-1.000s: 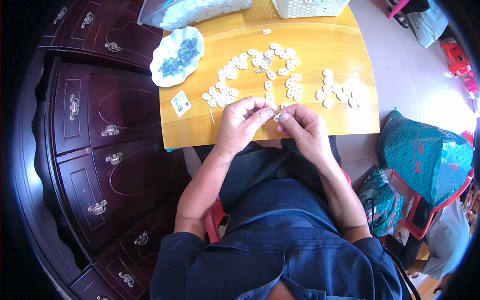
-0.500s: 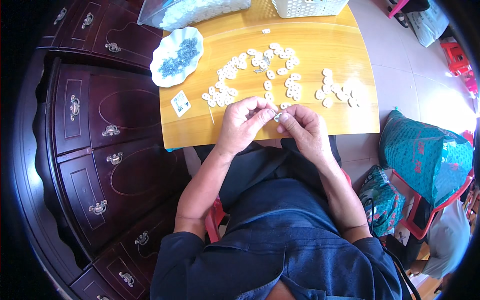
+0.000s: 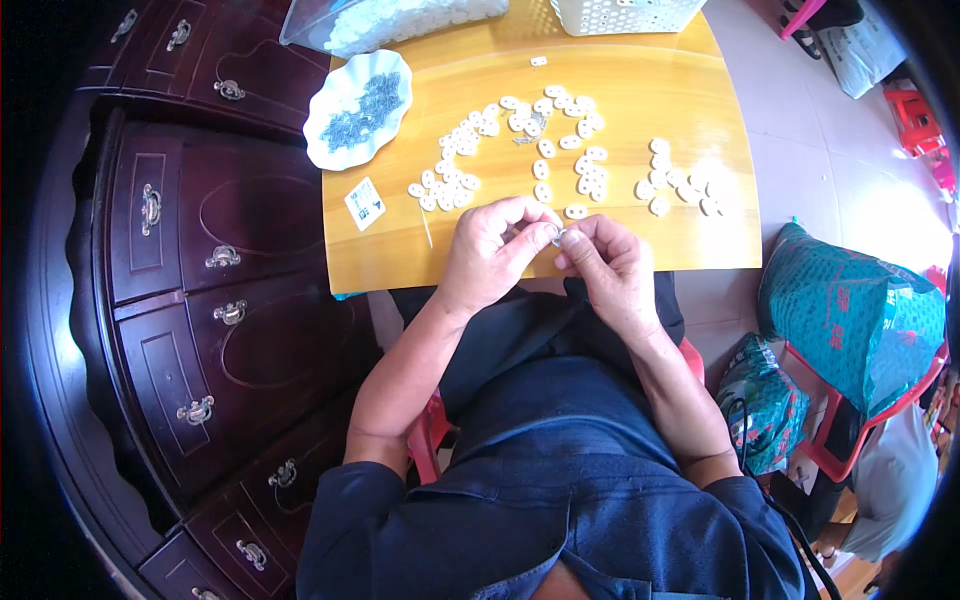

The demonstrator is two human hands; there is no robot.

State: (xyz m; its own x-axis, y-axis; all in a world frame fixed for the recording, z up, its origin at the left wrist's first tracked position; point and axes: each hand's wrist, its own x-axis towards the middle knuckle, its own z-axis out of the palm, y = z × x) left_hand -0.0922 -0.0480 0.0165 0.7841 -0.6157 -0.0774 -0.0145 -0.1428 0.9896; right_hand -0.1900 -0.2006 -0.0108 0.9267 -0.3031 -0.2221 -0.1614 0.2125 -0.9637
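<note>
Fingertips meet at the table's near edge, where my left hand and my right hand pinch a small pale piece between them. The fingers cover most of it, and its exact kind is too small to tell. Just beyond lies a white oval piece with two holes. Several like it form a loose cluster on the left, a curved line across the middle and a group on the right. A few thin metal bits lie among the middle ones.
At the left of the wooden table stands a scalloped white dish of small metal pieces, near a printed card and a thin stick. A clear bin and a white basket sit behind. Teal bags are at right.
Both hands stay pinched together in nearly the same place, with slight finger movement. Less of the pale piece shows between the fingertips now. The whole view has shifted slightly.
</note>
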